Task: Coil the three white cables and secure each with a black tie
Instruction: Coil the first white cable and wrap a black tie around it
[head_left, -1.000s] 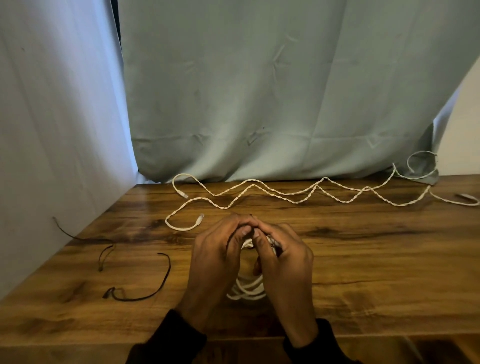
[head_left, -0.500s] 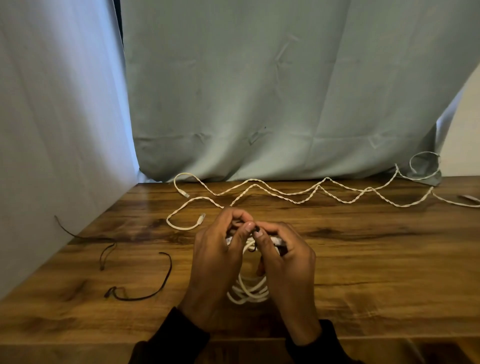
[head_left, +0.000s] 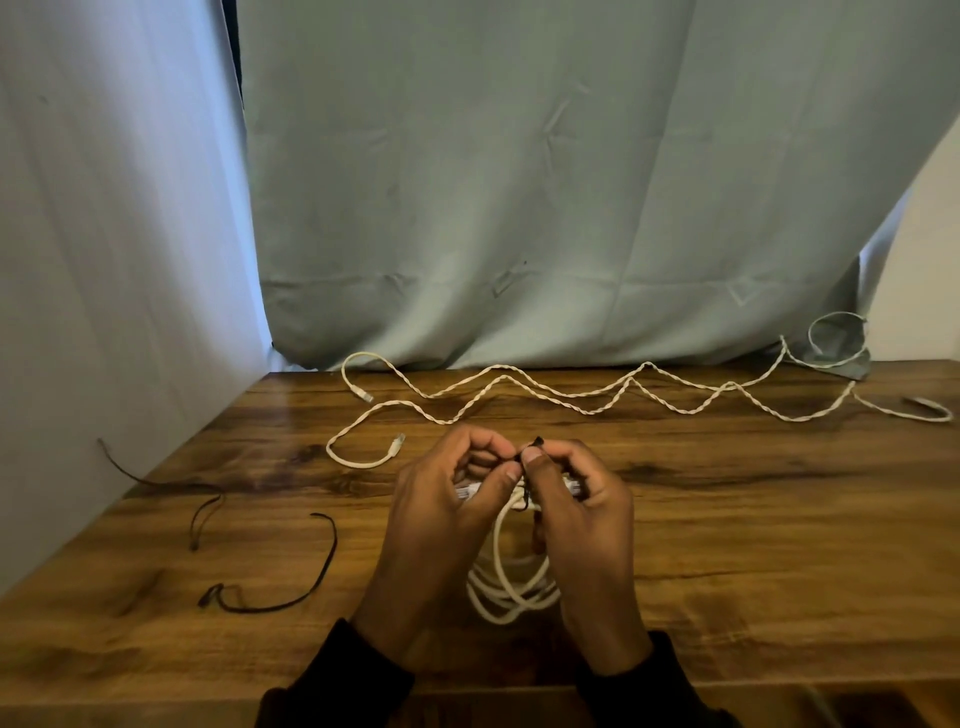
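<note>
A coiled white cable lies on the wooden table near its front edge, its top held between both hands. My left hand and my right hand meet above the coil, thumbs and fingertips pinching a thin black tie wrapped round the coil's top; a short end of it sticks up. Two more white cables lie twisted together in a zigzag along the back of the table. Two loose black ties lie at the left, one nearer and one farther back.
A pale curtain hangs behind the table and along its left side. The twisted cables run off to the right, where a loop rests against the curtain. The table's front edge runs just below my wrists.
Both hands have shifted slightly apart at the fingertips, and the black tie's end now shows between them above the coil. The coil hangs lower below my hands.
</note>
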